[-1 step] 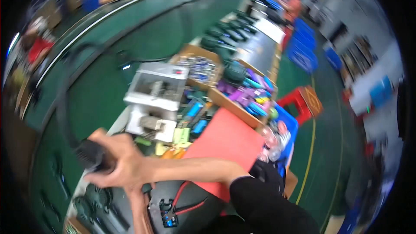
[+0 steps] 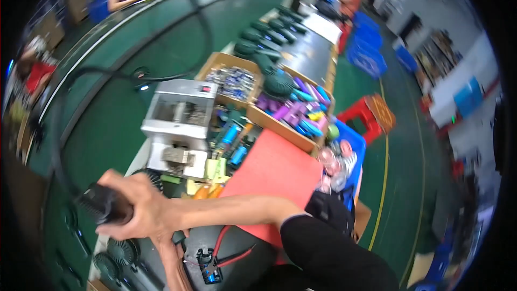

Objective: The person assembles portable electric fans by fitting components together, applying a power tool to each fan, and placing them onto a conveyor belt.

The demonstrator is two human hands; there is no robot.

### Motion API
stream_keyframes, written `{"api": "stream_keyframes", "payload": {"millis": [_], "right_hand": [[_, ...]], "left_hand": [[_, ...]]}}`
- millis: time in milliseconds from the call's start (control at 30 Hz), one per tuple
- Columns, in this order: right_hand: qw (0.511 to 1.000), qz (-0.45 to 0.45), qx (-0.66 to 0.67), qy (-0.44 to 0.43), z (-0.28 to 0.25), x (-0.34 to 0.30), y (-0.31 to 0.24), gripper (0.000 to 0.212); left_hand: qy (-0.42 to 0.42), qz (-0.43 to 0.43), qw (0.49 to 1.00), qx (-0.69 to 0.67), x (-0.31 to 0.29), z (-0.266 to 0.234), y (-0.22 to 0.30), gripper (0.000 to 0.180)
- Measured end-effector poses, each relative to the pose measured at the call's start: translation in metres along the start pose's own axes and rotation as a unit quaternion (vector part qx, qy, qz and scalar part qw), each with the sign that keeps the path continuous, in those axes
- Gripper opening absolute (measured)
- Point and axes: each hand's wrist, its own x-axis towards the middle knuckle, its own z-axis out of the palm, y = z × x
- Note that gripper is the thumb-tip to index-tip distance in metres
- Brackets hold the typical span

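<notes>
My right hand (image 2: 141, 205), its arm in a black sleeve reaching across from the right, is wrapped round a black cylindrical tool (image 2: 102, 203) with a thick black cable or hose rising from its far end. Below the right wrist my left hand (image 2: 171, 253) is mostly covered, and its fingers hardly show. Beside it on the dark work surface lies a small open black casing (image 2: 209, 270) with a blue part inside. Red-handled pliers (image 2: 235, 257) lie against that casing. A red mat (image 2: 274, 175) spreads beyond the right forearm.
A white machine (image 2: 180, 108) stands at the bench's far left, near a carton of small metallic parts (image 2: 231, 83) and a carton of purple and blue cylinders (image 2: 293, 129). Dark green handheld fans (image 2: 124, 250) lie lower left. A red stool (image 2: 371, 113) stands right; people work farther off.
The whole view has shifted slightly, so the bench things sit a little farther left and look sharper. My right hand keeps its hold on the black tool.
</notes>
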Motion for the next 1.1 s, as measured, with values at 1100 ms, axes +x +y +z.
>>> {"api": "stream_keyframes", "payload": {"millis": [1100], "right_hand": [[0.994, -0.01, -0.042, 0.104, -0.097, 0.055, -0.068, 0.023]], "left_hand": [[-0.016, 0.026, 0.996, -0.083, 0.002, 0.024, 0.019, 0.04]]}}
